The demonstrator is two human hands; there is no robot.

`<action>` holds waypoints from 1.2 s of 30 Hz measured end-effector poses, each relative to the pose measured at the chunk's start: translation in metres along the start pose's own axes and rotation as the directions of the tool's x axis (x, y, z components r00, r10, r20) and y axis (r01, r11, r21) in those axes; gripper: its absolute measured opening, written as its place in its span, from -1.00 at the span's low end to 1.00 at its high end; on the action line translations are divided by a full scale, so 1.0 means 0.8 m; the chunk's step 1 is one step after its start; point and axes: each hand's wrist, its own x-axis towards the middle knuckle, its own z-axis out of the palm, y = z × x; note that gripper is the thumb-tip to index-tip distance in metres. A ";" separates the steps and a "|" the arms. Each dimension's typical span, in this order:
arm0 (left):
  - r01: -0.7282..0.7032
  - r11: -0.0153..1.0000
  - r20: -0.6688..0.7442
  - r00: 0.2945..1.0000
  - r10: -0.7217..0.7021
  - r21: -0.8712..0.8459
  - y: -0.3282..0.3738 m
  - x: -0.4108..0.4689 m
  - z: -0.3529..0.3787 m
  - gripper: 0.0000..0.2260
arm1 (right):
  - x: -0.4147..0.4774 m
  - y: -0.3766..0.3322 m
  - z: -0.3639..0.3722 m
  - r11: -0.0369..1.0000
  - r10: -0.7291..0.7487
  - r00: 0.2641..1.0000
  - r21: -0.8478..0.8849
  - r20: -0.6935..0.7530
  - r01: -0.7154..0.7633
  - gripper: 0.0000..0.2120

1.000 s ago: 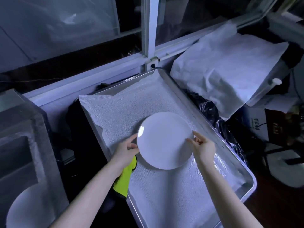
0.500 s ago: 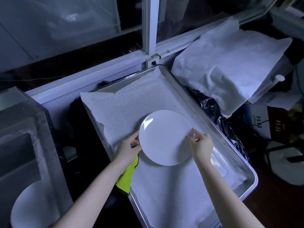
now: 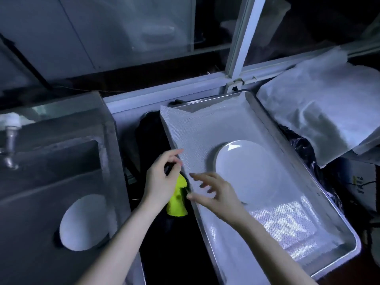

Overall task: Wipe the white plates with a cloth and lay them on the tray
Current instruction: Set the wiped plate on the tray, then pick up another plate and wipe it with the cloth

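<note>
A white plate (image 3: 244, 171) lies flat on the mesh liner inside the metal tray (image 3: 275, 132), near its middle. Neither hand touches it. My left hand (image 3: 162, 179) hovers over the tray's left rim and holds a yellow-green cloth (image 3: 177, 199) that hangs down beside the tray. My right hand (image 3: 213, 194) floats over the tray's left side, just left of the plate, fingers spread and holding nothing. Another white plate (image 3: 84, 222) rests at the bottom of the grey sink (image 3: 51, 161) on the left.
A tap (image 3: 9, 138) juts over the sink's far left. Crumpled white paper (image 3: 320, 112) covers something right of the tray, with black plastic (image 3: 308, 153) under it. A window frame (image 3: 240, 44) runs along the back. A dark gap separates sink and tray.
Both hands have let go of the plate, which now lies on the tray. Both hands have pulled back to the left, and my view has swung left, bringing the sink into sight.
</note>
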 end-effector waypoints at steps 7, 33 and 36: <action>-0.039 0.992 -0.254 0.967 0.007 -0.121 0.017 -0.034 -0.152 -0.70 | 0.017 -0.078 0.126 0.982 -0.159 0.973 -0.079 0.166 0.174 -0.51; 0.514 0.857 -0.307 0.810 -0.499 -0.036 -0.267 -0.160 -0.517 -0.65 | 0.140 -0.199 0.525 0.951 0.290 0.915 0.021 0.280 -0.308 -0.83; 0.569 0.817 -0.378 0.779 -0.500 0.092 -0.319 -0.160 -0.510 -0.62 | 0.149 -0.146 0.529 0.913 0.405 0.895 -0.133 0.189 -0.385 -0.76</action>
